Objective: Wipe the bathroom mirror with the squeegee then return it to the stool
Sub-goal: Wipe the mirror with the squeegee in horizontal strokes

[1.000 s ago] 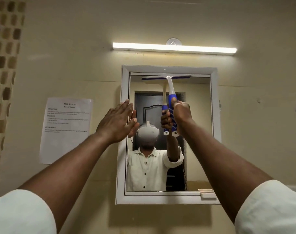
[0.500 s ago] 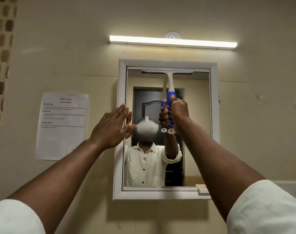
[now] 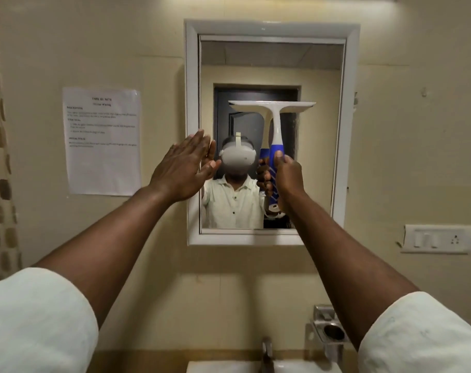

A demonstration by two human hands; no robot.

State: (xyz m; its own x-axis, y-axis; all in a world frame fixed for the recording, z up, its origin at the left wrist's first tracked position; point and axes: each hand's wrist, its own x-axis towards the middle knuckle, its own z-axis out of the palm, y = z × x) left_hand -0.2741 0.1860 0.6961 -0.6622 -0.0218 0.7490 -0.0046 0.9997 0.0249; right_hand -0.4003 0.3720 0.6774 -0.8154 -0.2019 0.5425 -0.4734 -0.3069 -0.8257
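Head view
Landmark: rectangular white-framed wall mirror [image 3: 351,125], mounted on a beige wall.
Squeegee: white plastic squeegee with a blue ribbed handle [image 3: 276,125], upright, its T-shaped blade at about mid-height of the mirror glass, right of the glass centre. The blade lies level and meets its own reflection, so it appears to be against the glass.
Right hand [image 3: 288,176]: fingers curled round the blue handle, thumb laid up along the handle's front; firm grip, below the blade and in front of the lower half of the mirror.
Left hand [image 3: 183,168]: flat, fingers straight and together, holding nothing; placed over the mirror's left frame edge at mid-height. Contact with the frame cannot be confirmed.
Sleeves: white rolled sleeves on both arms, at the bottom corners, well below the mirror.
Paper: white printed sheet [image 3: 104,141], fixed to the wall left of the mirror; text too blurred to read.
Switch plate: white switch and socket plate [image 3: 437,239], right of the mirror, level with its lower edge.
Tap: metal tap [image 3: 266,351] over a white basin [image 3: 223,368], directly below the mirror.
Holder: metal wall holder [image 3: 332,331], below the mirror, right of the tap.
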